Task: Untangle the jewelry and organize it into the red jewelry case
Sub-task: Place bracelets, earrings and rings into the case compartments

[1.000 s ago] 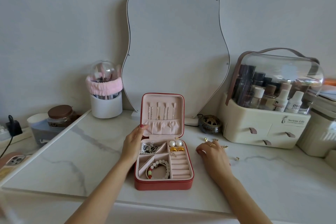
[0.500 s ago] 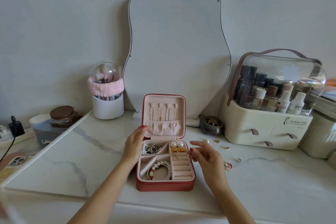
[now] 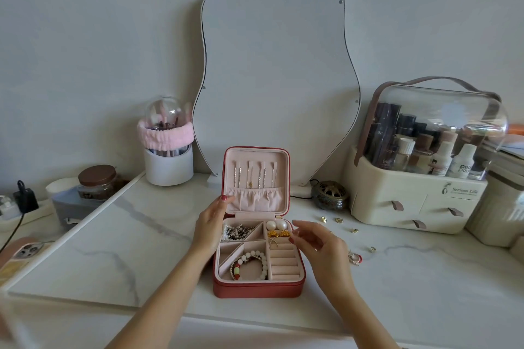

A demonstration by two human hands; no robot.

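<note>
The red jewelry case stands open on the marble top, its pink lid upright with several pins hanging in it. Inside lie a tangled silver chain, a bead bracelet, two pearl earrings, gold earrings and ring rolls. My left hand grips the lid's lower left edge, thumb on the lining. My right hand hovers over the case's right rim, thumb and forefinger pinched together as if on a tiny piece that I can barely make out.
Loose gold earrings and a red-and-white piece lie on the table right of the case. Behind stand a mirror, a brass pot, a cosmetics organizer and a brush holder. A phone lies far left.
My right hand has lifted off the loose pieces on the table and moved left to the case's right rim. My left hand has stayed on the lid.
</note>
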